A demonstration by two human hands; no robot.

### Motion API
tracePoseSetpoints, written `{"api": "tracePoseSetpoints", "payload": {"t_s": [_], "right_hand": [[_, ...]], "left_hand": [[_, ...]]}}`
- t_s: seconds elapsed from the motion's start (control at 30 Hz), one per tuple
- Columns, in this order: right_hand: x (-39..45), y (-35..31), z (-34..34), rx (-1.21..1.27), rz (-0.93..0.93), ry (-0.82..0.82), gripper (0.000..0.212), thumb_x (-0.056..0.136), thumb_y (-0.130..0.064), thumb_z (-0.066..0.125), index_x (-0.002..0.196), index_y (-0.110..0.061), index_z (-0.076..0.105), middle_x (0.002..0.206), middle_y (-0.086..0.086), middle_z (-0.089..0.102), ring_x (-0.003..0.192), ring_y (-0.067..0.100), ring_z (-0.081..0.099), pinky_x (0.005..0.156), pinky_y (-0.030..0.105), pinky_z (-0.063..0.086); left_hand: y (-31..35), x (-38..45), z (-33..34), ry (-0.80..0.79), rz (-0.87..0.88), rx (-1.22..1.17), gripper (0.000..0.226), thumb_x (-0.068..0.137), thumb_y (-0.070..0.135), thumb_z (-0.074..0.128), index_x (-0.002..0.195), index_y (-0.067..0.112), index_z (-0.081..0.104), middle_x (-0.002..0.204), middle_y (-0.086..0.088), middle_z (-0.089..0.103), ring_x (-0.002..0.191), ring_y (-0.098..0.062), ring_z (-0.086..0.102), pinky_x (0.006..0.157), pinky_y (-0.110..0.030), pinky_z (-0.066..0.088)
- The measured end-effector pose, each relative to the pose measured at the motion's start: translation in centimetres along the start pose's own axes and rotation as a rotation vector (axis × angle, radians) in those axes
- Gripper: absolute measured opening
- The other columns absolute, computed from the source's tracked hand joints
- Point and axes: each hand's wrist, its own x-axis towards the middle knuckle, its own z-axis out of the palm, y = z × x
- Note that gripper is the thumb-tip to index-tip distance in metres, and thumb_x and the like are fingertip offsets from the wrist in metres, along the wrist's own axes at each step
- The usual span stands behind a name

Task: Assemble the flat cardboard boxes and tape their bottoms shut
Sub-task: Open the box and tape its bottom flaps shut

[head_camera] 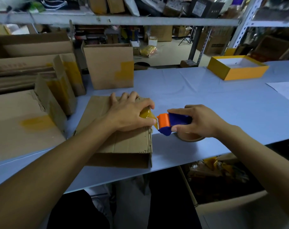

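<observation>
Box (124,142): one assembled carton, bottom up, at the near edge of the tabletop (206,100), in front of the person.
Left hand (130,113): palm flat on the box's top panel, fingers spread; thumb and forefinger press the tape (146,114) end against the right edge. No closed grip.
Right hand (195,121): grip wrapped round the dispenser (171,122), thumb on top, fingers beneath; orange cutter faces the box, just beside its corner.
Tape: one amber strip, stretched from cutter to box edge.
Handling, box: judged light, stiff across panels, weak along flap seams; best held by flat pressure near the seam, not by pinching a flap.
Handling, tape: thin, sticky, likely to wrinkle unless kept taut.
Count, finished boxes: one standing at the back (109,66); further taped boxes (64,83) at left, overlapping, number unclear.
Count, other: one yellow tray (237,70); one paper sheet (285,90).
</observation>
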Motion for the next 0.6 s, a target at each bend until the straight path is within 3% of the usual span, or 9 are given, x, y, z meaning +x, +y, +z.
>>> {"api": "tracePoseSetpoints", "payload": {"t_s": [0.27,0.43,0.6], "right_hand": [[1.5,-1.0,0.2,-0.004,-0.008,-0.068,0.082,0.067,-0.086,0.044,0.137,-0.044,0.049,0.1,-0.01,0.061,0.087,0.012,0.054,0.068,0.025,0.043],[2.2,-1.8,0.5,-0.162,-0.047,-0.059,0.074,0.076,-0.079,0.05,0.14,-0.044,0.045,0.095,-0.014,0.053,0.085,0.01,0.05,0.064,0.024,0.039],[2.7,-2.1,-0.3,0.136,0.057,-0.188,0.079,0.065,-0.083,0.049,0.131,-0.04,0.056,0.107,-0.015,0.066,0.095,0.013,0.06,0.08,0.03,0.052]], "left_hand": [[0.1,0.1,0.3,-0.008,-0.001,0.038,0.056,0.071,0.082,0.029,0.121,0.058,0.037,0.135,-0.003,0.036,0.133,-0.028,0.028,0.107,-0.065,0.007],[0.0,0.3,0.6,-0.001,0.006,0.058,0.053,0.072,0.081,0.032,0.119,0.058,0.035,0.135,-0.003,0.037,0.132,-0.028,0.029,0.106,-0.066,0.009],[0.0,0.3,0.7,0.01,0.006,0.058,0.055,0.071,0.083,0.031,0.12,0.057,0.038,0.134,-0.003,0.037,0.133,-0.028,0.029,0.106,-0.066,0.008]]}}
